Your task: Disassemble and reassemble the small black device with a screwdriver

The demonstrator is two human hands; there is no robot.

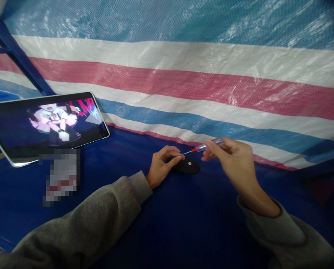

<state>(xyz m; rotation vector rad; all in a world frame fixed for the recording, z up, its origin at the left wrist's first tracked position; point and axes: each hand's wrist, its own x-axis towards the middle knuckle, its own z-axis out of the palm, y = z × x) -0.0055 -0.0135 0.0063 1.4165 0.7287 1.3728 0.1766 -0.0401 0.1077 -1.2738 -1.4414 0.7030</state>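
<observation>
In my right hand (231, 155) is a screwdriver (211, 144) with a clear handle and a red collar, its thin shaft pointing left and slightly down. My left hand (164, 164) is closed in a pinch at the screwdriver's tip. Whatever sits between those fingertips is too small to make out. Just beneath them lies a flat black oval object (187, 167) with a small round pale spot on its face. The left fingers cover its far left end, and I cannot tell whether they touch it.
A tablet (46, 127) with a lit picture leans at the left. A pixelated pale and red item (62, 177) lies before it on the blue surface (122, 153). Striped plastic sheeting (183, 86) hangs close behind, and a blue frame post (24, 56) rises at left.
</observation>
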